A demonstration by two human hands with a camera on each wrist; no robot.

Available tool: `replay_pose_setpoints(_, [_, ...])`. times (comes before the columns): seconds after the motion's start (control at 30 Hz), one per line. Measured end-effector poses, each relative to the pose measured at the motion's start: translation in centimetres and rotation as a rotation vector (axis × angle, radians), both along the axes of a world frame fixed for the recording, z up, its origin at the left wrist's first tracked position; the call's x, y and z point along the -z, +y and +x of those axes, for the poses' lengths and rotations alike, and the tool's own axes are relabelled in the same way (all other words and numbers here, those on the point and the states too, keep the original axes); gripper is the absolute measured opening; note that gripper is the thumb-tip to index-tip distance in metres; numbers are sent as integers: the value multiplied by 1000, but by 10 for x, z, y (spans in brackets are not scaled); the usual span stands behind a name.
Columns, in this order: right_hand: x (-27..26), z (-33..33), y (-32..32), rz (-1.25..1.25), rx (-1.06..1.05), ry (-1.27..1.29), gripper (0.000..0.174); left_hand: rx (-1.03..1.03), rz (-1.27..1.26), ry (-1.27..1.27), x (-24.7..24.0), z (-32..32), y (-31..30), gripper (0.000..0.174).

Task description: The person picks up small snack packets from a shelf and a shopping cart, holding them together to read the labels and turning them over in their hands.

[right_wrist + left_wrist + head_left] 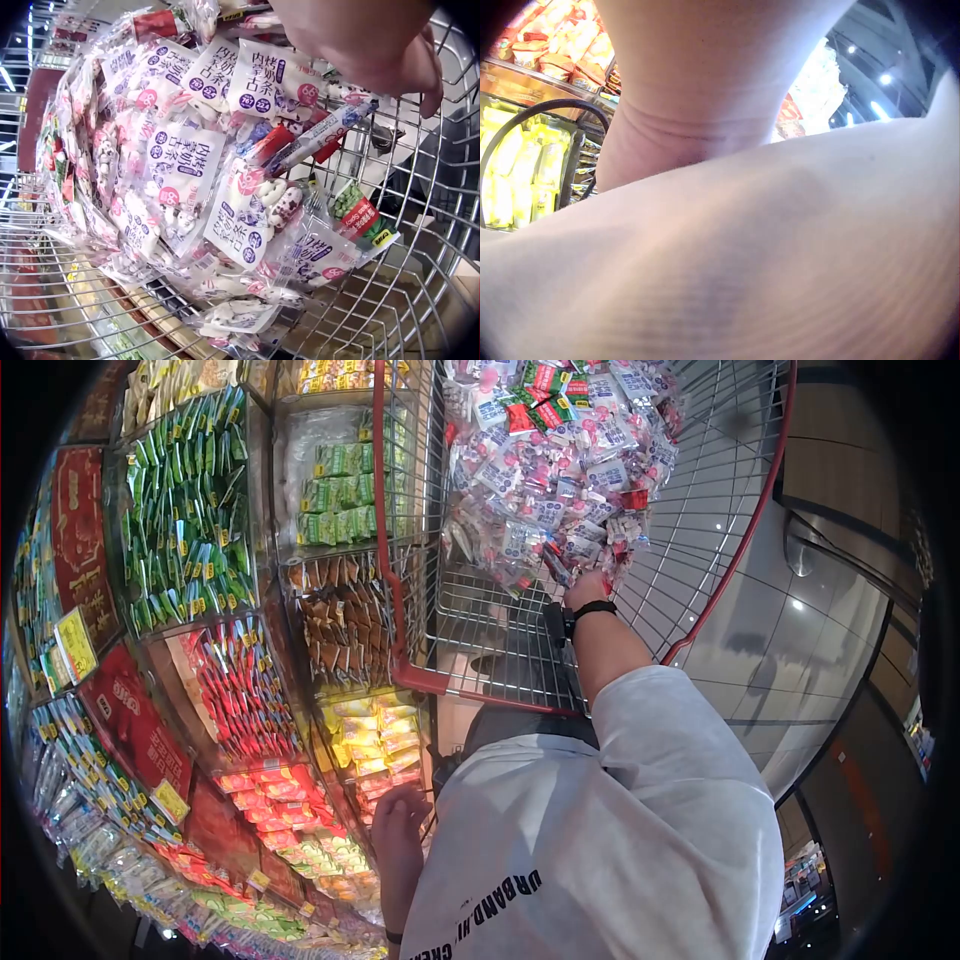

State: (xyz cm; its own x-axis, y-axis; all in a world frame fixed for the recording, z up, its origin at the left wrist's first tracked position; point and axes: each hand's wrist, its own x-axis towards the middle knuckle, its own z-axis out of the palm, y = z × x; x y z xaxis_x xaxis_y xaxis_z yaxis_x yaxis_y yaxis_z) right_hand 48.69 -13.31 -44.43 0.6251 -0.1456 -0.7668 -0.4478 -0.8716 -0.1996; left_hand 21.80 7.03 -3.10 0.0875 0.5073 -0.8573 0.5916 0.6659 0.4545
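While the left hand (400,818) hangs loosely curled, packets (184,161) beside the right hand (360,37)'s fingers look light, slippery, best pinched edgewise; I can't tell its grip.

Right arm's (610,650) stretched way out front, bare right hand (588,592) reaching down, fingers bent. Bare left hand (401,815) just kinda hangs beside the torso (540,820), fingers loosely curled.

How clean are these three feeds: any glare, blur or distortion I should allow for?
Head: fisheye curve, black corners, shelves bowed. Left wrist: soft, blurred skin fills the lower part, yellow packets blown out. Right wrist: packet print mostly readable, basket wires bent by the lens.
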Motion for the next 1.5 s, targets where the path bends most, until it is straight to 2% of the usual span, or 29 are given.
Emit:
replay_pose_setpoints(0.2, [24, -6, -5, -65, -26, -35, 52, -12, 14, 20, -3, 13, 2, 24])
replay_pose_setpoints(0.3, [12, -1, -3, -90, -68, 85, 54, -7, 4, 19, -4, 14, 1, 24])
replay_pose_setpoints(0.4, [23, -3, -10, 12, -28, 13, 47, 3, -1, 18, -3, 14, 2, 24])
replay_pose_setpoints(0.5, [18, 0, -11, 2, -49, -9, 38, 7, 12, 18, 0, 13, 1, 23])
replay_pose_setpoints(0.57, [-5, 5, -3, -25, -42, -34, 32, 7, 20, 14, 2, 11, 1, 23])
replay_pose_setpoints(0.63, [39, -8, -22, 20, -74, -12, 37, -3, 9, -11, 2, 8, 1, 23])
replay_pose_setpoints(0.7, [48, -13, -25, 67, -107, 10, 42, 0, 14, -35, 2, 9, 1, 24])
replay_pose_setpoints(0.8, [3, -6, -11, 32, -77, -66, 40, 7, 24, -60, 3, 1, 2, 24])
replay_pose_setpoints(0.87, [-19, 1, -7, 32, -181, 109, 41, 8, 33, -74, 5, -7, 3, 25])
replay_pose_setpoints(1.0, [-30, -6, -5, 115, -210, 31, 40, 45, 40, -76, 3, -18, 3, 26])
replay_pose_setpoints(1.07, [-42, -6, 2, 89, -109, 57, 40, 41, 47, -78, 3, -28, 3, 27])
replay_pose_setpoints(1.1, [-46, -6, 1, 90, -110, 44, 40, 60, 59, -181, 5, -36, 2, 27])
replay_pose_setpoints(1.13, [-50, -7, 0, 97, -157, 9, 40, 79, 72, -283, 7, -45, 1, 28])
replay_pose_setpoints(1.2, [-53, -12, -2, 105, -208, -31, 41, 69, 64, -237, 8, -56, 2, 29])
replay_pose_setpoints(1.27, [-40, -14, -6, 118, -251, -109, 41, 60, 36, -205, 13, -72, 3, 31])
replay_pose_setpoints(1.3, [34, -17, -30, 123, -257, -117, 41, 54, 42, -211, 11, -75, 2, 31])
replay_pose_setpoints(1.33, [36, -13, -32, 406, -19, -266, 39, 55, 55, -189, 8, -77, 0, 31])
replay_pose_setpoints(1.37, [44, -18, -7, 689, 223, -409, 38, 54, 68, -169, 6, -79, -2, 31])
replay_pose_setpoints(1.4, [41, -21, -16, 804, 220, -407, 30, 58, 73, -193, 3, -84, -2, 31])
replay_pose_setpoints(1.43, [-13, -6, 6, 817, 203, -410, 30, 42, 84, -203, 5, -92, -2, 31])
replay_pose_setpoints(1.5, [-98, 15, 40, 1161, 1522, 301, 15, 10, 66, -367, 10, -109, -3, 28])
